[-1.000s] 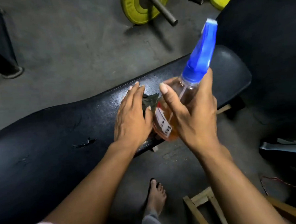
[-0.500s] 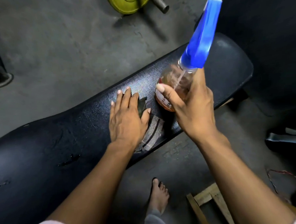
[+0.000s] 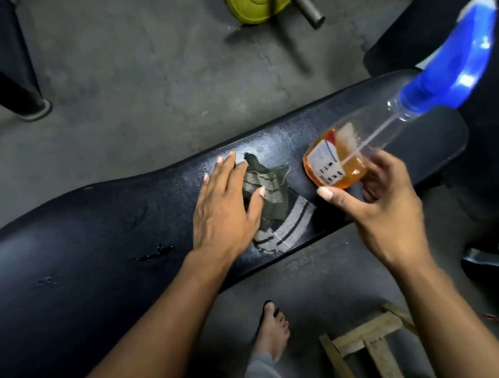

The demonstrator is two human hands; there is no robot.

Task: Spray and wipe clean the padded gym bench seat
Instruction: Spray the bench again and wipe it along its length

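Left hand (image 3: 224, 209): fingers spread flat, palm pressing the green cloth (image 3: 267, 195) onto the seat.
Right hand (image 3: 383, 207): fingers loosely curled around the base of the spray bottle (image 3: 356, 151), thumb extended.
Spray bottle: tilted, blue trigger head up right, orange liquid inside.
Bench seat (image 3: 99, 222): black padded, below both hands.

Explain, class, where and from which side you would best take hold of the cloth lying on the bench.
Probably the free striped corner of the cloth, pinched from the near right. It lies flat and uncovered on the bench seat, while the left hand presses the rest and the spray bottle in the right hand crowds the far right.
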